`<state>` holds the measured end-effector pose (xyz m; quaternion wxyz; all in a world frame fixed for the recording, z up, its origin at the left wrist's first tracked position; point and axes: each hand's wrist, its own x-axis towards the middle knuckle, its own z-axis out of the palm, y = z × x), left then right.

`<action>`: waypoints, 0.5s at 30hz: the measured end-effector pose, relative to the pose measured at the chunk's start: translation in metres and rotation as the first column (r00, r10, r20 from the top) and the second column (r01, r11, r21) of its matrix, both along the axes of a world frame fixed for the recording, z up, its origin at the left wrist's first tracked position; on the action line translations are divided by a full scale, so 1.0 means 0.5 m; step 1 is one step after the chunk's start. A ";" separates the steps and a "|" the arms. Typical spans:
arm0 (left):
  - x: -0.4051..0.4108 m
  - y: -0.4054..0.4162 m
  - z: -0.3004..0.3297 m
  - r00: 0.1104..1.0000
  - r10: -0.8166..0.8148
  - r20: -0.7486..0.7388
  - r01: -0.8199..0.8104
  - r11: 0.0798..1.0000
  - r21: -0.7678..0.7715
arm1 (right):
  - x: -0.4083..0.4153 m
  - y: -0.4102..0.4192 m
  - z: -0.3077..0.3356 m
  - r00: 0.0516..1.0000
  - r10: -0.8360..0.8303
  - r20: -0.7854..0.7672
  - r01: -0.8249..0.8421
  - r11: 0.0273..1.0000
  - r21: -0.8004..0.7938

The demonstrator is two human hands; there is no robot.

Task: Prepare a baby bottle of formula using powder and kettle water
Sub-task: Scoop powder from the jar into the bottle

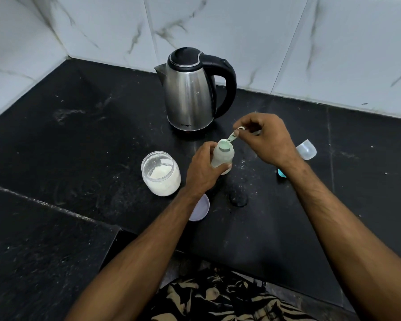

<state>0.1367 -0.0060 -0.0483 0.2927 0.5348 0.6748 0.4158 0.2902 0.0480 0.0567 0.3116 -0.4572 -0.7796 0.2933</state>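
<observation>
At the near edge of a black stone counter (79, 140), two bare forearms reach forward over patterned clothing. A lilac jar lid (200, 208) lies flat beneath the left wrist. The left hand (203, 170) wraps around an open baby bottle (222, 156), holding it upright on the counter, fingers curled round its body. The right hand (264, 140), arched above and to the right, pinches the handle of a pale scoop (233, 135) whose bowl dips into the bottle's mouth. The step in hand appears to be dosing powder into the bottle. Next, judging by the layout, comes either another scoop from the open powder jar (160, 173) just left of the bottle, or kettle water. A clear cap (306, 149) and a teal part (281, 173) rest behind the right wrist. Farthest back stands the steel kettle (190, 91), lid closed, against marble-tiled walls.
</observation>
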 end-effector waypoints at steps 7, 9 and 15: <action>-0.009 -0.059 -0.011 0.997 0.050 0.055 -0.050 0.999 0.005 | -0.008 -0.013 -0.013 0.961 -0.096 -0.261 0.060 0.988 -0.141; -0.017 -0.086 -0.013 0.996 0.048 0.072 -0.049 0.999 0.003 | -0.026 -0.021 -0.017 0.935 -0.085 -0.343 0.011 0.977 -0.213; -0.032 -0.151 -0.012 0.991 0.060 0.118 -0.058 0.998 -0.020 | -0.121 -0.060 -0.030 0.888 0.043 -0.458 -0.200 0.933 -0.300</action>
